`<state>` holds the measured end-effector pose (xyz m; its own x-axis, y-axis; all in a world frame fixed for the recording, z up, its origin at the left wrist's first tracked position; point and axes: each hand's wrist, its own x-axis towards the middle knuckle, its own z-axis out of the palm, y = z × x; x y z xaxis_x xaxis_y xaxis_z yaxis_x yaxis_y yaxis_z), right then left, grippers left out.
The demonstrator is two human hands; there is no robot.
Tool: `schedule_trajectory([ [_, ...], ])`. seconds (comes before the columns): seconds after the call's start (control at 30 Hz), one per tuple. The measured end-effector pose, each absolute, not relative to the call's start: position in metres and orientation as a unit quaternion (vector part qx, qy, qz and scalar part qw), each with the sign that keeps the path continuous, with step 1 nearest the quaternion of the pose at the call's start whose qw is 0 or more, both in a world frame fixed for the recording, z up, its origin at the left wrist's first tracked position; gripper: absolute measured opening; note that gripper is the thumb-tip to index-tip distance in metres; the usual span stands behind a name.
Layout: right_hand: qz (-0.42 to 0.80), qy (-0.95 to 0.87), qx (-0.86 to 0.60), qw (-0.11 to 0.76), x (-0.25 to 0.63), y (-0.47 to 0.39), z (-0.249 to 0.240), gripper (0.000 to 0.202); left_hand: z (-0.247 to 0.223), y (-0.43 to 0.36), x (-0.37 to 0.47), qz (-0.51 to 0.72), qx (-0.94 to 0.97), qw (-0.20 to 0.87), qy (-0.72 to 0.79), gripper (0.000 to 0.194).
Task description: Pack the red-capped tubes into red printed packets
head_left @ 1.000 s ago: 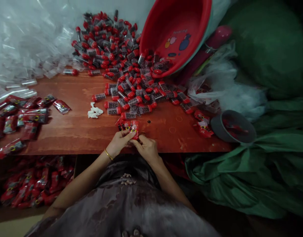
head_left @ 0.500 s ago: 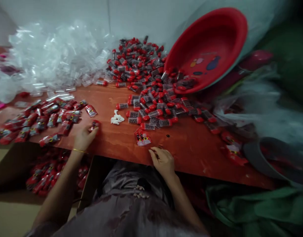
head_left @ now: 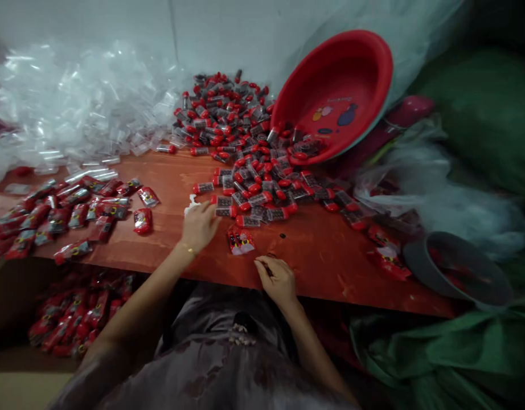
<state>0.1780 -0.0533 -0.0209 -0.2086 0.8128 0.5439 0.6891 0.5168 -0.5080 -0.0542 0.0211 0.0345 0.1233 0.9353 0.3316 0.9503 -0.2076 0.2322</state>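
The left grip (head_left: 199,226) is held over some white scraps (head_left: 192,200), its fingertips at the nearest tubes (head_left: 225,210); whether one is grasped cannot be told. The right grip (head_left: 278,280) is loosely curled near the front edge of the surface (head_left: 322,256); whether anything is held in it cannot be told either. Between the grips, a flat sachet (head_left: 240,240) is left lying untouched. A single tube is probably best pinched by its clear middle, so that neighbours are not dragged and no scraps are caught. The sachet should be handled lightly, lest its film be creased. Farther left, the red packs (head_left: 103,212) should be kept clear of the sleeve.
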Motion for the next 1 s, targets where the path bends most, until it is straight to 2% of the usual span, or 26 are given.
schedule_trajectory([
  [0.17, 0.095, -0.768, -0.479, 0.413, 0.181, -0.055, -0.024, 0.014, 0.015, 0.045, -0.017, -0.136, -0.789, -0.009, -0.599, 0.039],
  [0.4, 0.118, -0.756, -0.485, 0.424, 0.184, -0.055, -0.028, 0.017, 0.011, 0.003, -0.003, -0.201, -0.784, 0.045, -0.586, 0.038],
  [0.73, 0.121, -0.756, -0.496, 0.409, 0.185, -0.055, -0.028, 0.021, -0.006, -0.030, -0.011, -0.168, -0.785, -0.038, -0.596, 0.025],
  [0.87, 0.140, -0.740, -0.513, 0.412, 0.182, -0.057, -0.026, 0.020, 0.001, -0.036, -0.018, -0.208, -0.761, -0.073, -0.610, 0.026],
  [1.0, 0.232, -0.674, -0.555, 0.428, 0.167, -0.056, -0.011, 0.027, 0.008, -0.039, -0.018, -0.303, -0.710, -0.098, -0.628, 0.026],
])
